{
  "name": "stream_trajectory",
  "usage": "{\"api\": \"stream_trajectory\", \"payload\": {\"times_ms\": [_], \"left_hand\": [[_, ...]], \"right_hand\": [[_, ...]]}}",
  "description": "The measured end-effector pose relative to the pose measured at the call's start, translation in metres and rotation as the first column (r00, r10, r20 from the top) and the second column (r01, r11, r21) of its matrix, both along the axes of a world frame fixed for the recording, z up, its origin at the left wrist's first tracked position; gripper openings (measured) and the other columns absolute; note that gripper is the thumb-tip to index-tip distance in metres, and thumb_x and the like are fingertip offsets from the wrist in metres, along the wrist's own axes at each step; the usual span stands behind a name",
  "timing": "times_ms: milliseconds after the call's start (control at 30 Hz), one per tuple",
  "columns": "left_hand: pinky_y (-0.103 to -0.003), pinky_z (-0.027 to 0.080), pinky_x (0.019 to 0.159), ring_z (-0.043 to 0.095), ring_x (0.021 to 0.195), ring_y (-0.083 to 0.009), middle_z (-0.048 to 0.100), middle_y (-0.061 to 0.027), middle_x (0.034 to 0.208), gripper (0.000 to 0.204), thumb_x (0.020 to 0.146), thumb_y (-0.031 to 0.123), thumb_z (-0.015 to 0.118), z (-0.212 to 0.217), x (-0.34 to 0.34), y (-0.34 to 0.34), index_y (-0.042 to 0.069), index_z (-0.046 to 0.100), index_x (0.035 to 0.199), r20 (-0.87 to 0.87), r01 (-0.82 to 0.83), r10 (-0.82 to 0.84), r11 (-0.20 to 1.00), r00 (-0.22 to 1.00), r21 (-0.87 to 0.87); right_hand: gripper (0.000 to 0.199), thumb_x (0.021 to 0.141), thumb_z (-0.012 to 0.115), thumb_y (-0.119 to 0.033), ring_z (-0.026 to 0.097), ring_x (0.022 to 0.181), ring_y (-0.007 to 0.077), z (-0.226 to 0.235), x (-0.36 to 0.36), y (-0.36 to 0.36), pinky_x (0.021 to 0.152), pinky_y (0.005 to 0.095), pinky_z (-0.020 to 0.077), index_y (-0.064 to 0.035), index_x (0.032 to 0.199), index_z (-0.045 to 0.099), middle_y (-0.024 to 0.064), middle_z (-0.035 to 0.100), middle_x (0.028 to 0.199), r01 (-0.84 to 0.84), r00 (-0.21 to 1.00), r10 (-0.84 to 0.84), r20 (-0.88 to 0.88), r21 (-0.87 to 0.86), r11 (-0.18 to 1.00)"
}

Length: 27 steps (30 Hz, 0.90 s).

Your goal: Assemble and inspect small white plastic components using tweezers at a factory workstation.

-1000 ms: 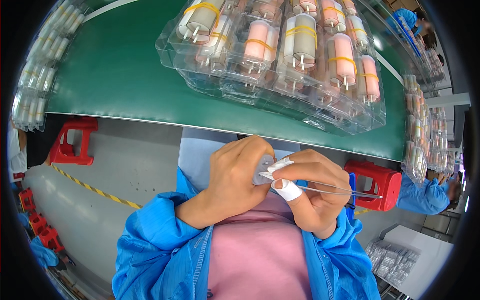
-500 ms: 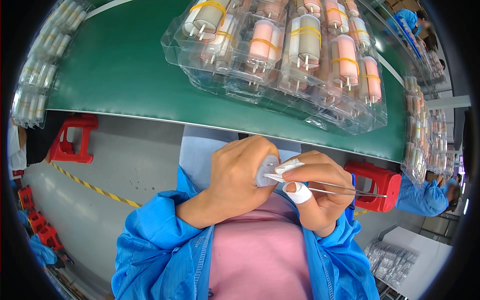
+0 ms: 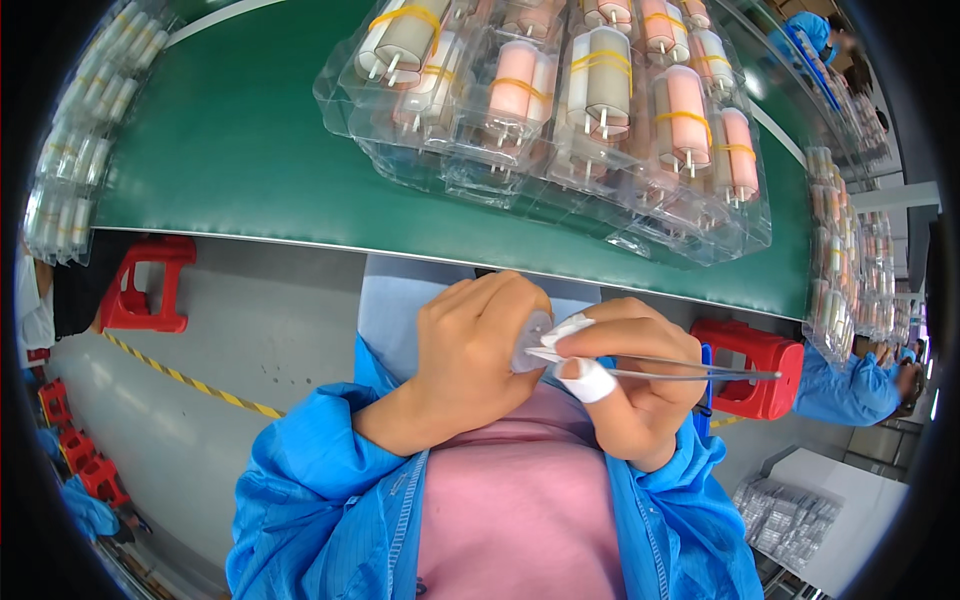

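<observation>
My left hand (image 3: 472, 345) is closed in a fist around a translucent grey piece with a rounded end (image 3: 528, 350). Only that end shows; the fingers hide the rest. In my right hand (image 3: 645, 365), pinched between thumb and index finger, is a pair of thin metal tweezers (image 3: 700, 372). Their tips point left and meet the end face of the grey piece, though the fingers partly cover the contact. White wrapping circles my right thumb (image 3: 592, 381), and more white material (image 3: 568, 330) covers the index fingertip. Both hands are in front of my chest, just short of the table edge.
Stacked clear plastic trays (image 3: 620, 170) holding pink, grey and white cylinders in yellow bands stand on the green table (image 3: 250, 150). More trays (image 3: 75, 170) line the far left. Red stools (image 3: 150, 283) flank me. Other people in blue (image 3: 845, 388) sit at right.
The tweezers' rear end has swung slightly and my right hand has moved a little left. My left hand keeps its grip on the grey piece. The view has shifted slightly.
</observation>
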<state>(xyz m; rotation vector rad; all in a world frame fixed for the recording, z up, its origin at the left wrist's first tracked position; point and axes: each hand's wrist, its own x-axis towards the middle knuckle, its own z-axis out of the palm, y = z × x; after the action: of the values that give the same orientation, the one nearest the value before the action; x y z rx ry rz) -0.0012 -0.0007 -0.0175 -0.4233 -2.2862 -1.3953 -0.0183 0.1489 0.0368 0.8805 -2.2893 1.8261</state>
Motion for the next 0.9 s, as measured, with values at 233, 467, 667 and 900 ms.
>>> {"api": "stream_trajectory", "payload": {"times_ms": [233,467,667,900], "left_hand": [[-0.036,0.042,0.056,0.057,0.065,-0.0285,0.055,-0.0093,0.073,0.032,0.055,0.000,0.075,0.002,0.002,0.005,0.005,0.055,0.080,0.038,-0.002,-0.005,0.984,0.999,0.180],[-0.037,0.043,0.061,0.057,0.070,-0.0292,0.058,-0.0110,0.079,0.037,0.056,0.000,0.076,0.000,0.003,0.008,0.005,0.056,0.087,0.054,0.021,-0.037,0.964,0.998,0.265],[-0.036,0.043,0.060,0.057,0.068,-0.0283,0.059,-0.0098,0.078,0.036,0.056,0.001,0.077,0.002,0.003,0.008,0.004,0.057,0.086,0.006,-0.010,0.009,0.979,1.000,0.201],[-0.034,0.045,0.054,0.059,0.065,-0.0274,0.060,-0.0092,0.074,0.035,0.059,0.005,0.080,-0.003,0.000,0.009,0.005,0.055,0.084,0.093,0.046,-0.070,0.969,0.993,0.241]], "right_hand": [[0.016,0.073,0.071,0.001,0.066,0.073,0.0210,-0.007,0.002,0.001,0.065,0.0283,0.0521,0.0029,0.089,0.066,0.0155,0.067,0.083,0.070,0.997,-0.067,0.031,-0.124,0.990],[0.016,0.074,0.070,0.003,0.066,0.073,0.0207,-0.006,0.000,0.002,0.065,0.0276,0.0518,0.0035,0.090,0.066,0.0158,0.067,0.083,0.063,0.998,-0.064,-0.013,-0.109,0.992],[0.016,0.074,0.070,0.003,0.066,0.072,0.0206,-0.006,0.001,0.002,0.065,0.0276,0.0518,0.0030,0.090,0.066,0.0147,0.067,0.082,0.070,0.998,-0.070,0.002,-0.104,0.992],[0.014,0.075,0.069,0.002,0.065,0.068,0.0195,-0.008,-0.001,0.002,0.062,0.0268,0.0515,0.0017,0.088,0.067,0.0126,0.067,0.079,0.041,0.998,-0.042,-0.035,-0.041,0.998]]}}
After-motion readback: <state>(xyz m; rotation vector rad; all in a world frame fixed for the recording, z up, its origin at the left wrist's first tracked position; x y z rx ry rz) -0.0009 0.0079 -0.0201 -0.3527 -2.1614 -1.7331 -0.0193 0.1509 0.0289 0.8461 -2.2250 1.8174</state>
